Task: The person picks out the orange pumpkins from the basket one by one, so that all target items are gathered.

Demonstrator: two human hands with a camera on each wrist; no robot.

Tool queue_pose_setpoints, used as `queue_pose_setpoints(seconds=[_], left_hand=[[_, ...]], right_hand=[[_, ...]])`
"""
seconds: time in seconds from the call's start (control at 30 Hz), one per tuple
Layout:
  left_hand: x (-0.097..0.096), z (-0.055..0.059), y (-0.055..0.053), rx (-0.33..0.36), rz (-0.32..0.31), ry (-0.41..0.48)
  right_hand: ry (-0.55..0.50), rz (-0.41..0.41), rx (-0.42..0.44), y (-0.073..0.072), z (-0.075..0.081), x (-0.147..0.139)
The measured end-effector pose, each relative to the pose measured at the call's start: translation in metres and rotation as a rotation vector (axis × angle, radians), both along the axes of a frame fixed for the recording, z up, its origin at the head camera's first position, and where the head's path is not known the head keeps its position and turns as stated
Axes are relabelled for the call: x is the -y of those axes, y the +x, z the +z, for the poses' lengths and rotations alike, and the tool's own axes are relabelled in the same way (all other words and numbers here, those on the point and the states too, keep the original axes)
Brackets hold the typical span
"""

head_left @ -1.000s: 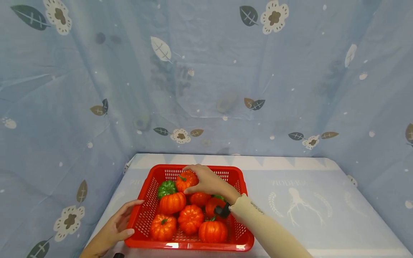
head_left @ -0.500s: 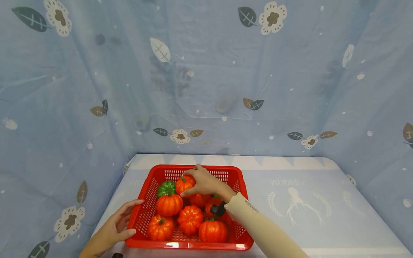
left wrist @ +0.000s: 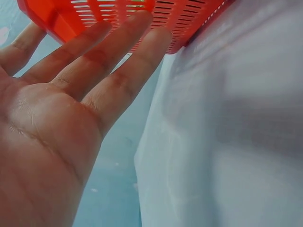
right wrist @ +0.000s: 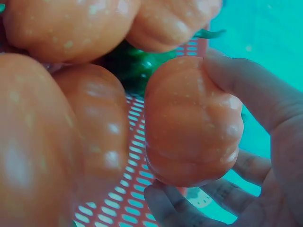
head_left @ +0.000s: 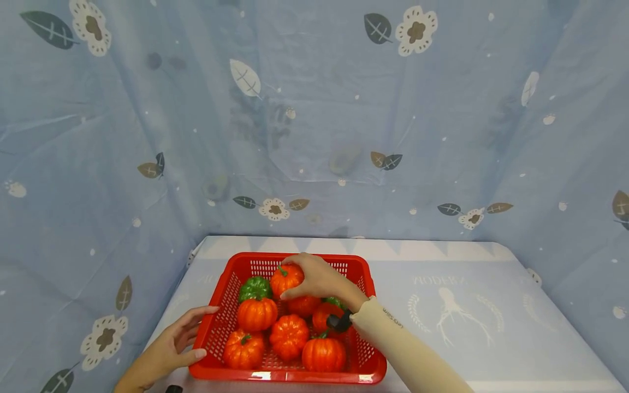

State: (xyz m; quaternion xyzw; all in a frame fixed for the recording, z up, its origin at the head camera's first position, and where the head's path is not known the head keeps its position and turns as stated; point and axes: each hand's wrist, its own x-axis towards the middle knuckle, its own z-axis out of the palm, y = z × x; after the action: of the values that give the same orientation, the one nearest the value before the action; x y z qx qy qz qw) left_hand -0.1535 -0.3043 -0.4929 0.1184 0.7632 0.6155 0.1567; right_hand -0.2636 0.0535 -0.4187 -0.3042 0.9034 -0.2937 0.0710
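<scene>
In the head view, my right hand grips a small orange pumpkin with a green stem, near the back of a red plastic basket. The right wrist view shows the thumb on one side of this pumpkin and fingers curled around the other. My left hand rests at the basket's left side. Its fingers lie straight against the slotted wall in the left wrist view. A green pumpkin sits left of the held one, and several orange pumpkins, such as one in front, fill the basket.
The basket stands on the left part of a table with a pale printed cloth. A blue curtain with leaves and flowers hangs behind and at both sides. Part of another green pumpkin shows beside the right wrist.
My right hand has shifted slightly left, then back right, with the orange pumpkin. Two orange pumpkins at the basket's left have moved a little left. My left hand stays in place.
</scene>
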Motion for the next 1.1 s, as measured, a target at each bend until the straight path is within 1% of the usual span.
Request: queue_pose_setpoints(seconds=[0.13,0.27,0.37,0.53,0.67,0.77,0.87,0.93,1.1], left_hand=[[0.002,0.001,0.0,-0.008,-0.024,0.016],[0.002,0.003,0.001,0.012,-0.02,0.017],[0.001,0.005,0.001,0.018,-0.035,0.029],[0.001,0.004,-0.001,0.011,-0.06,0.041],[0.001,0.004,-0.001,0.009,-0.057,0.044],[0.002,0.004,0.001,0.015,-0.048,0.049],[0.003,0.004,0.001,0.008,-0.052,0.048],[0.004,0.004,0.001,0.017,-0.055,0.056],[0.004,0.003,-0.001,-0.008,-0.073,0.051]], right_hand=[[-0.059,0.002,-0.001,0.005,0.009,-0.014],[-0.112,-0.004,-0.02,0.009,0.015,-0.028],[-0.141,-0.023,-0.033,0.011,0.019,-0.04],[-0.165,-0.079,-0.051,0.015,0.022,-0.059],[-0.184,-0.119,-0.081,0.019,0.023,-0.076],[-0.199,-0.149,-0.106,0.02,0.02,-0.089],[-0.213,-0.172,-0.129,0.021,0.016,-0.103],[-0.224,-0.184,-0.145,0.023,0.014,-0.113],[-0.25,-0.212,-0.185,0.026,0.012,-0.136]])
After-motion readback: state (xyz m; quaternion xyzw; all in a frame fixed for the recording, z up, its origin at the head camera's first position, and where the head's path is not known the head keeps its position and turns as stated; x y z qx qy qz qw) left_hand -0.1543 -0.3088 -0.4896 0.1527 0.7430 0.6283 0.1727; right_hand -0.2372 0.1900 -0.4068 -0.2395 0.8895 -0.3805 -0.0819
